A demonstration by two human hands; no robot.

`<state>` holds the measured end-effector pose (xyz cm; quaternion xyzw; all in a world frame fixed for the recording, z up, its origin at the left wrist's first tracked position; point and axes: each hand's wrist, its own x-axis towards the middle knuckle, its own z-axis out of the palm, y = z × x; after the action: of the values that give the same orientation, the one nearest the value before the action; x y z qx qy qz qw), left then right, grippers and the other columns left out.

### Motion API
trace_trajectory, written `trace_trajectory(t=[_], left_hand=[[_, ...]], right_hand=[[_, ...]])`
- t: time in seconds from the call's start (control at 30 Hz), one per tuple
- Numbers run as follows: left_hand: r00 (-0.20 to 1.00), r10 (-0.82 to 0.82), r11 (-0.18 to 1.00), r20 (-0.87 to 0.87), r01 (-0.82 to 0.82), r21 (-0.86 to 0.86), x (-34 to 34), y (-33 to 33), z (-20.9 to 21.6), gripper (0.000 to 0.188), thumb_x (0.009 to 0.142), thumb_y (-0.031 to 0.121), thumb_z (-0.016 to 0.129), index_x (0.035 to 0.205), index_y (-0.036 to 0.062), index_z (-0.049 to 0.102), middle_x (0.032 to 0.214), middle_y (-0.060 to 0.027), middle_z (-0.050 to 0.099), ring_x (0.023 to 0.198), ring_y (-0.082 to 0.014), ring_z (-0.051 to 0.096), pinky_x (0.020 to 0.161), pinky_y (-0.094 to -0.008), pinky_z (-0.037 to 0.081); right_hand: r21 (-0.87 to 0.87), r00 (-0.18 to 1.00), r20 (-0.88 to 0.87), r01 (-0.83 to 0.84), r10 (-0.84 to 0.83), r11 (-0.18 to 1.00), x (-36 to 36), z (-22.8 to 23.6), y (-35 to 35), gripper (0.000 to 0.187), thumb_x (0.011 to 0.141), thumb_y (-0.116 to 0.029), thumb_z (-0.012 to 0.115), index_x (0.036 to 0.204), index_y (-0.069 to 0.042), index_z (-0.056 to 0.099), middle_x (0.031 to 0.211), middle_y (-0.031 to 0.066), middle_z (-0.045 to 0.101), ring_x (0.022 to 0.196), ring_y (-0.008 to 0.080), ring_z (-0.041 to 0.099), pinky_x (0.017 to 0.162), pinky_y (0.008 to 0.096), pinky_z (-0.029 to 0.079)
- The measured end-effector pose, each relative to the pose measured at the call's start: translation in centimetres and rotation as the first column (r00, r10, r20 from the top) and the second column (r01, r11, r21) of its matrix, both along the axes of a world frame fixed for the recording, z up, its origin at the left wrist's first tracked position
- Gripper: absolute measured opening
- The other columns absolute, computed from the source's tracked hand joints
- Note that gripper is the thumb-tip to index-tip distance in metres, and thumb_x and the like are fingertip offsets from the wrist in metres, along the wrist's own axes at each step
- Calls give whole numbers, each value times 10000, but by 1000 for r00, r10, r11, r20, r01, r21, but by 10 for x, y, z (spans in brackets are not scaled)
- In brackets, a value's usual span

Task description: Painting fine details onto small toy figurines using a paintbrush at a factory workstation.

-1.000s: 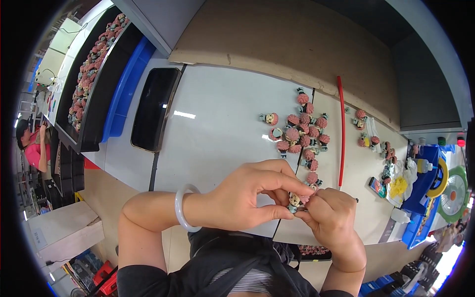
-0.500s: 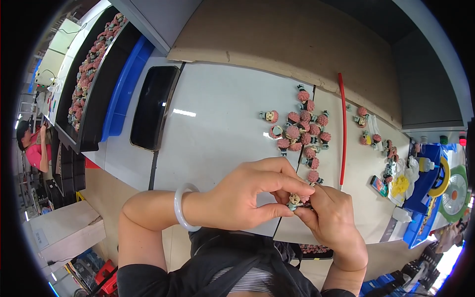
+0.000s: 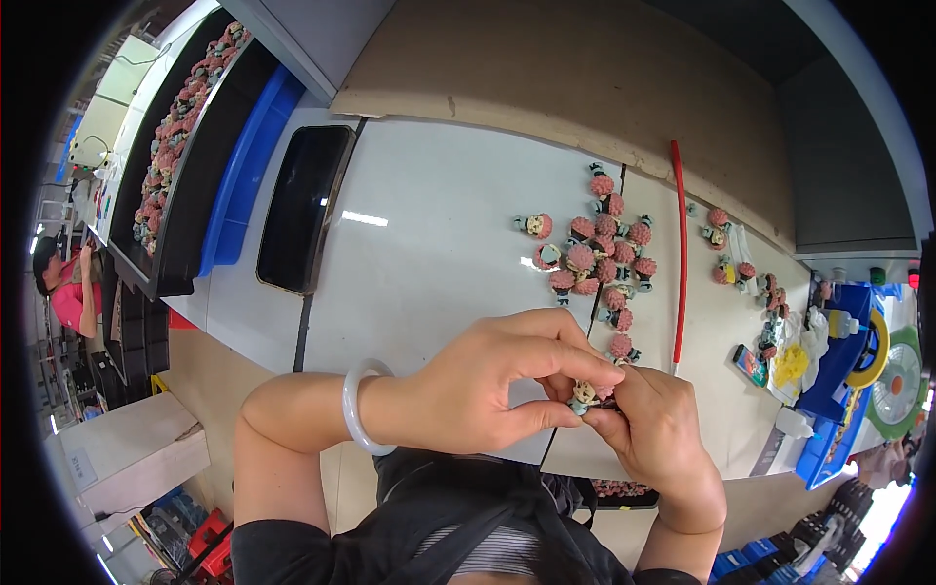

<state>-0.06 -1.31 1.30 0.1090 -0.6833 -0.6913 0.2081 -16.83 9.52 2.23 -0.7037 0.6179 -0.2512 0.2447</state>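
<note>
Small figurine (image 3: 583,394) pinched over the table's (image 3: 419,234) near side
Left hand (image 3: 497,385) grips it; right hand (image 3: 658,419) curls at its right, grasp hidden. A slack pinch could drop it off the near edge.

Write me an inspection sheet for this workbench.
Surface: pale table, glossy, with glare.
Figurines: held figurine between the hands; loose figurines ahead; more in black tray at left.
Clutter: phone, red rod, small phone.
Hands: left hand pinches held figurine; right hand curled against it, grip partly hidden.
Cables: thin cord at far left, ends unclear.
Surroundings: co-worker at left, green fan at right.
</note>
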Motion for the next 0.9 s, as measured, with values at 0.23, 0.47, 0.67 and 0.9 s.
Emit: trace_trajectory(t=[0.23,0.47,0.67,0.9], left_hand=[[1000,1,1000,14,0,-10,0,0,1,402,674,-105,669,1048,32,613,1012,-121,576,794,-161,607,678,-251,528],[1000,1,1000,15,-1,-17,-1,0,0,401,673,-108,667,1045,32,615,1015,-121,577,795,-162,607,679,-253,528],[1000,-4,1000,27,4,-7,0,0,1,402,673,-110,664,1045,33,615,1012,-119,579,797,-166,607,680,-254,529],[998,-43,979,36,35,202,0,-1,1,399,709,-114,639,1085,4,579,1047,-134,547,841,-161,595,726,-254,525]], right_hand=[[16,1000,3,10,-10,1000,0,0,1,246,754,-230,662,744,-43,501,574,62,503,492,238,517,428,337,404],[45,1000,-7,-1,1,999,-1,1,1,236,747,-230,665,756,-44,520,574,68,515,500,244,530,430,340,409],[30,999,-31,-42,43,999,-2,2,0,244,741,-235,670,735,-45,517,569,64,510,496,236,529,424,334,403],[-130,997,-60,36,-44,991,-2,-2,1,290,698,-251,701,693,-57,486,561,55,462,472,226,484,412,324,376]])
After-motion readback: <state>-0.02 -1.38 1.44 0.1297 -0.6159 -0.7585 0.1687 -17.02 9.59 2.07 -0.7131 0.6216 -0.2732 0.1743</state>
